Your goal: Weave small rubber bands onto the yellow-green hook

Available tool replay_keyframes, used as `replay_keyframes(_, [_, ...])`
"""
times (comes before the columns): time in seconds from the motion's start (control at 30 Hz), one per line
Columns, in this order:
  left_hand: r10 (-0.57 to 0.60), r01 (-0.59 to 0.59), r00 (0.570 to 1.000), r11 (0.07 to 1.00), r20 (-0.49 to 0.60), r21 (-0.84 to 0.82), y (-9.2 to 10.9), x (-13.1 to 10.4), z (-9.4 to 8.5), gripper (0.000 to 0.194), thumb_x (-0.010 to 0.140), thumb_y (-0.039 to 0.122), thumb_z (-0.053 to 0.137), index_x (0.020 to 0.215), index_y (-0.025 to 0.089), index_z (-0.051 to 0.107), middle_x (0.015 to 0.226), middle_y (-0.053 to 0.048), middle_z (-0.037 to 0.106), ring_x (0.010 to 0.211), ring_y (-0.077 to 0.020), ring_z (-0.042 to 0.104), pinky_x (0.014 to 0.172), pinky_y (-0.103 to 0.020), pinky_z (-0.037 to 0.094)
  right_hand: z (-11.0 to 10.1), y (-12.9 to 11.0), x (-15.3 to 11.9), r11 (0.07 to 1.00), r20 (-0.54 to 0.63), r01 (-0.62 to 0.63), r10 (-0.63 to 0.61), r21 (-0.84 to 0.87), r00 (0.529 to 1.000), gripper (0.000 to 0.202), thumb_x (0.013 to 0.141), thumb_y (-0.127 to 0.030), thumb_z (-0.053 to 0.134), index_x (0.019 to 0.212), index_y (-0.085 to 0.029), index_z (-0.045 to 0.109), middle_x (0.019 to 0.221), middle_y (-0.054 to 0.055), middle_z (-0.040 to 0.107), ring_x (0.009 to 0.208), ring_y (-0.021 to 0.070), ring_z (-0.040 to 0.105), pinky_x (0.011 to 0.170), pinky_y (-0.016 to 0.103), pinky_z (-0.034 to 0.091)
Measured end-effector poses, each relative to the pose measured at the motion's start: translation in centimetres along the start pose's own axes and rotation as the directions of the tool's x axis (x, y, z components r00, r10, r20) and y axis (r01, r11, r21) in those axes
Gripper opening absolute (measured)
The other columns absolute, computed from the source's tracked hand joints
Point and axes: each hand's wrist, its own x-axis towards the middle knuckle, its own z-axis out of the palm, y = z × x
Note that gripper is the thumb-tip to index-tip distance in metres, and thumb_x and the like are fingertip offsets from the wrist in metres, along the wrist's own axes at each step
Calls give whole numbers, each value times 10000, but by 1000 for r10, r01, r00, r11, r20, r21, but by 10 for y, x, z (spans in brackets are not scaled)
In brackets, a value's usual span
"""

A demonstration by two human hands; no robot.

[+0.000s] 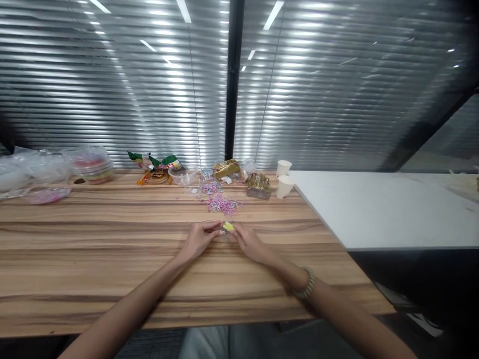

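Note:
My left hand (202, 237) is closed in a pinch over the middle of the wooden table (112, 259); what its fingertips hold is too small to make out. Close beside it, my right hand (247, 241) has its fingers closed on a small yellow piece (228, 226). The fingertips of both hands nearly meet at this piece. Just beyond them lies a loose pile of small pink, purple and pale beads (222, 204). Behind the pile, more beads lie by a clear container (207, 175).
Snack packets (164, 162), a clear bowl (183, 175), a gold packet (226, 169), a box with gold wrapping (259, 186) and two paper cups (285, 187) stand along the back. Stacked plastic tubs (91, 164) sit at the left. A white table (389, 209) adjoins on the right.

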Motion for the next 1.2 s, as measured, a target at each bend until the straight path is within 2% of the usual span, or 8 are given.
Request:
replay_keyframes(0.33, [156,-157,987,987,38,42,7,-4,2,283,703,278,640,962,166,668,974,-86,663,876,-202,598,764,-294,465,-2,1,0,992,112,102,-93,-80,989,248,879,-140,329,1001,-182,540,928,65,607,824,173,562,729,275,420])
replay_keyframes(0.5, [139,-148,985,984,99,94,12,-5,5,298,683,310,660,954,188,673,983,-69,666,859,-214,596,755,-295,451,3,4,-3,990,126,106,-94,-96,988,223,886,-163,326,928,-168,545,879,70,605,770,173,557,683,263,410])
replay_keyframes(0.77, [71,-92,987,985,147,145,19,-3,6,311,813,384,471,776,154,678,807,-47,676,775,-186,587,707,-256,428,-1,-2,4,993,-151,-107,113,47,982,250,897,-250,323,784,-166,529,704,24,558,639,137,501,607,229,361])
replay_keyframes(0.87, [176,-194,978,961,108,196,26,-5,5,260,803,353,497,767,149,654,773,-53,648,757,-170,561,727,-267,415,-2,1,8,984,-182,-152,168,97,969,286,895,-294,322,725,-161,509,621,7,502,574,126,454,550,221,326])
replay_keyframes(0.97, [303,-314,946,944,113,98,35,-10,2,194,779,305,547,730,145,643,830,-72,635,845,-181,550,807,-288,392,-2,1,9,981,-150,-145,163,127,975,305,899,-314,313,700,-161,486,602,0,475,561,121,434,544,221,316])
replay_keyframes(1.07, [215,-200,962,975,166,-99,41,-14,2,180,762,300,572,707,139,633,807,-69,637,812,-177,563,771,-277,406,-1,-3,7,984,-128,-121,138,130,982,304,906,-318,307,703,-163,473,611,0,477,568,119,439,552,221,323])
replay_keyframes(1.13, [85,-28,972,967,219,-251,40,-13,4,197,759,318,573,686,138,604,710,-43,618,718,-155,563,705,-258,416,-1,-5,5,990,-149,-98,113,106,982,288,912,-306,304,733,-164,479,632,4,494,577,119,452,558,221,333])
replay_keyframes(1.2, [-43,161,960,894,278,-418,35,-11,9,214,747,334,581,661,139,562,635,-14,570,627,-128,540,626,-235,416,0,-4,2,998,-191,-47,53,37,980,269,917,-279,299,768,-162,490,654,13,514,588,122,468,561,222,342])
